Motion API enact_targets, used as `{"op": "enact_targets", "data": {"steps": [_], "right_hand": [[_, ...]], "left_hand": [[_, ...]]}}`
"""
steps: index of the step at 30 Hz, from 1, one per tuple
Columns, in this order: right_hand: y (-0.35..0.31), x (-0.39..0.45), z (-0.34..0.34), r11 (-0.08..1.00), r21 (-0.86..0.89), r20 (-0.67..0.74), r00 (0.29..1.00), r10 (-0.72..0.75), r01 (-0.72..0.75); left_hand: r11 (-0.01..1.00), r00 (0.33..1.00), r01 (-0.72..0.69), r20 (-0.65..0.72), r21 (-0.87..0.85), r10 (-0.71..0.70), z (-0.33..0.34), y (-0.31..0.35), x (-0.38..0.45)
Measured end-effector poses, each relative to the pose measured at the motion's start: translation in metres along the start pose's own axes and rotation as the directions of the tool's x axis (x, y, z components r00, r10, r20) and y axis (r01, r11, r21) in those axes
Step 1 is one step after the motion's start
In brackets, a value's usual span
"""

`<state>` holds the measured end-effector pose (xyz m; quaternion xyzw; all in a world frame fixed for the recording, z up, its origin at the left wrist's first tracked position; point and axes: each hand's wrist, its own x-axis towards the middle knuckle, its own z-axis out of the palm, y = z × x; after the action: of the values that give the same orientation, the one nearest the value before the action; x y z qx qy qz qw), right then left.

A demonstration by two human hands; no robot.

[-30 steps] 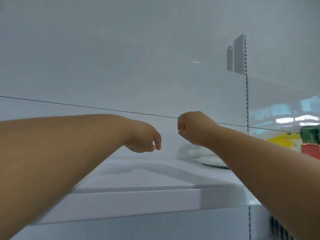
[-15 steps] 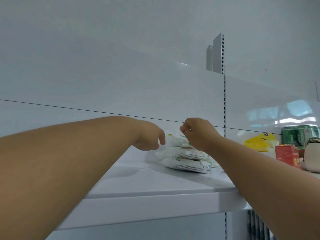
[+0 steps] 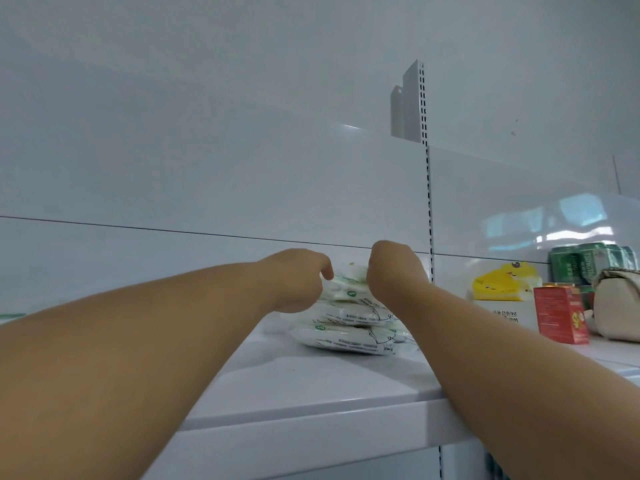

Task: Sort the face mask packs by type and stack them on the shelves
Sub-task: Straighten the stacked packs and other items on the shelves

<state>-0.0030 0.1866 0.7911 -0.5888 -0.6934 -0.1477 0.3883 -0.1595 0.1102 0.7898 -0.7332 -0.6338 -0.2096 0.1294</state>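
A stack of white face mask packs [image 3: 353, 329] with green print lies on the white shelf [image 3: 311, 386], near the back panel. Both my arms reach over the shelf edge to the top pack [image 3: 346, 284]. My left hand [image 3: 298, 278] is curled at its left end, one fingertip pointing down onto it. At the pack's right end, my right hand [image 3: 393, 268] is curled over it. Both hands appear to grip the top pack; the fingers themselves are mostly hidden behind the backs of the hands.
To the right, past the slotted upright [image 3: 429, 209], stand a yellow pack [image 3: 498, 285] on a white box [image 3: 502, 315], a red carton [image 3: 559, 315], green cans [image 3: 585, 265] and a beige pouch [image 3: 618, 306]. A white back panel rises behind the shelf.
The view has risen and shifted, so the stack and the goods on the right now show. Both hands have come closer together over the top pack.
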Motion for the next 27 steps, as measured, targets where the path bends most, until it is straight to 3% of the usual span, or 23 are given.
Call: {"op": "enact_targets", "data": {"steps": [2, 4, 7, 9, 10, 11, 14, 16, 18, 20, 22, 23, 25, 27], "right_hand": [[-0.001, -0.007, -0.005, 0.991, 0.132, -0.139, 0.990, 0.009, 0.009], [-0.008, -0.019, -0.010, 0.963, 0.253, -0.279, 0.960, -0.020, 0.093], [-0.025, -0.043, -0.017, 0.889, 0.339, -0.413, 0.897, -0.154, 0.309], [-0.038, -0.058, -0.022, 0.829, 0.327, -0.420, 0.855, -0.303, 0.454], [-0.045, -0.065, -0.024, 0.789, 0.328, -0.427, 0.826, -0.367, 0.520], [-0.052, -0.071, -0.025, 0.738, 0.330, -0.449, 0.786, -0.425, 0.588], [-0.076, -0.087, -0.023, 0.578, 0.316, -0.457, 0.654, -0.602, 0.753], [-0.093, -0.096, -0.022, 0.506, 0.356, -0.443, 0.618, -0.649, 0.786], [-0.113, -0.100, -0.024, 0.487, 0.369, -0.522, 0.610, -0.596, 0.792], [-0.136, -0.097, -0.028, 0.605, 0.417, -0.531, 0.722, -0.444, 0.678], [-0.161, -0.091, -0.033, 0.710, 0.582, -0.345, 0.911, -0.226, 0.396], [-0.175, -0.088, -0.036, 0.682, 0.697, -0.185, 0.974, -0.128, 0.222], [-0.205, -0.086, -0.036, 0.437, 0.897, 0.111, 0.991, -0.072, -0.069], [-0.232, -0.091, -0.034, 0.330, 0.934, 0.169, 0.983, -0.076, -0.135]], "left_hand": [[0.982, 0.998, 0.030, -0.041, -0.187, -0.038, -0.003, 0.001, -0.001], [0.867, 0.992, 0.099, -0.014, -0.489, -0.122, -0.004, 0.001, -0.001], [0.456, 0.973, 0.185, 0.097, -0.871, -0.211, -0.009, 0.001, -0.005], [0.154, 0.964, 0.197, 0.163, -0.968, -0.210, -0.019, -0.003, -0.010], [0.068, 0.963, 0.181, 0.162, -0.981, -0.217, -0.026, -0.006, -0.014], [0.043, 0.962, 0.163, 0.149, -0.986, -0.229, -0.034, -0.010, -0.018], [0.163, 0.943, 0.132, 0.073, -0.978, -0.325, -0.051, -0.028, -0.035], [0.244, 0.891, 0.095, -0.027, -0.965, -0.454, -0.060, -0.050, -0.045], [0.313, 0.854, 0.050, -0.122, -0.948, -0.505, -0.074, -0.074, -0.064], [0.355, 0.852, 0.024, -0.167, -0.935, -0.497, -0.090, -0.100, -0.087], [0.382, 0.859, 0.011, -0.187, -0.924, -0.477, -0.104, -0.126, -0.110], [0.398, 0.862, 0.000, -0.202, -0.917, -0.466, -0.110, -0.136, -0.122], [0.470, 0.854, -0.002, -0.246, -0.883, -0.458, -0.118, -0.153, -0.144], [0.534, 0.826, 0.019, -0.288, -0.845, -0.485, -0.123, -0.168, -0.159]]}}
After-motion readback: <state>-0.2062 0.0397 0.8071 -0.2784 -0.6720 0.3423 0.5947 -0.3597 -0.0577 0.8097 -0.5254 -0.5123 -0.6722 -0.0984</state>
